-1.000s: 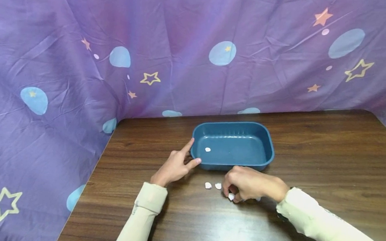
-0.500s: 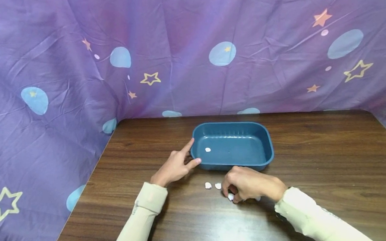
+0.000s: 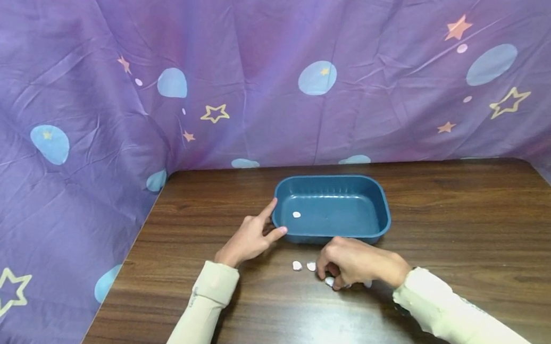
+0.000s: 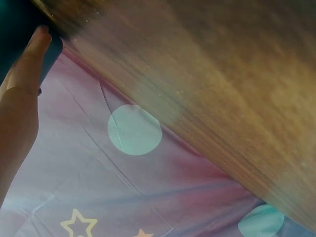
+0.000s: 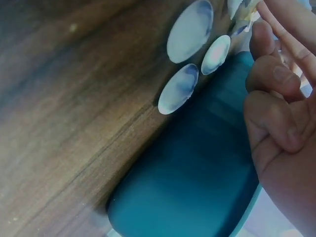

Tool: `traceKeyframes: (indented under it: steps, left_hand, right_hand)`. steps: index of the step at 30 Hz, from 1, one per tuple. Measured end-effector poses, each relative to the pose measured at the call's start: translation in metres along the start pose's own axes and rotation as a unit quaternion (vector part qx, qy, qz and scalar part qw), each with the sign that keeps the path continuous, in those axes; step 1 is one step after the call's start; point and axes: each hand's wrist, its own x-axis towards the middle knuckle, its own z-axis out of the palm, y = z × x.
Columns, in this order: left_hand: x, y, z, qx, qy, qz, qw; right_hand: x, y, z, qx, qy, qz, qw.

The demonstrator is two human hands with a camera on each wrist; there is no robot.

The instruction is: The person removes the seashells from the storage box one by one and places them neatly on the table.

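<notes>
My right hand (image 3: pixel 358 260) is low over the table, just in front of the blue plastic basin (image 3: pixel 328 235). Its thumb and index finger pinch a small white seashell (image 3: pixel 329 282), while the other fingers are curled in, as the right wrist view shows. Two more shells (image 3: pixel 297 266) lie to its left. Another shell (image 3: pixel 368 283) is partly covered by this hand. Close up, a white oval shell (image 5: pixel 189 31) shows bluish-purple shading. My left hand (image 3: pixel 248 240) rests at the basin's left front corner, thumb on the rim, index finger stretched along the side wall.
One shell (image 3: pixel 296 214) sits inside the basin near its left end. The brown wooden table (image 3: pixel 468 223) runs back to a purple curtain (image 3: pixel 263 75) with stars and blue spots. Light glares off the tabletop near the front.
</notes>
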Motion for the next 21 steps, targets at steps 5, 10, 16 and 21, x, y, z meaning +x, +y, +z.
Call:
traceKeyframes:
  steps: [5, 10, 16, 21]
  left_hand:
    - [0.000, 0.000, 0.000, 0.001, 0.002, 0.000, 1.0000]
    - [0.000, 0.001, 0.000, -0.001, 0.003, -0.005, 1.0000]
    - [0.000, 0.000, 0.001, -0.011, 0.003, -0.004, 0.9999]
    - [0.000, 0.000, 0.000, -0.010, 0.002, -0.001, 0.9999]
  right_hand:
    - [0.000, -0.001, -0.004, 0.022, -0.003, 0.010, 0.9997]
    - [0.000, -0.002, -0.009, 0.027, 0.000, -0.003, 0.9996]
    - [0.004, -0.004, -0.018, 0.019, 0.005, -0.034, 0.9992]
    - [0.011, -0.004, -0.029, 0.022, 0.009, -0.055, 0.9982]
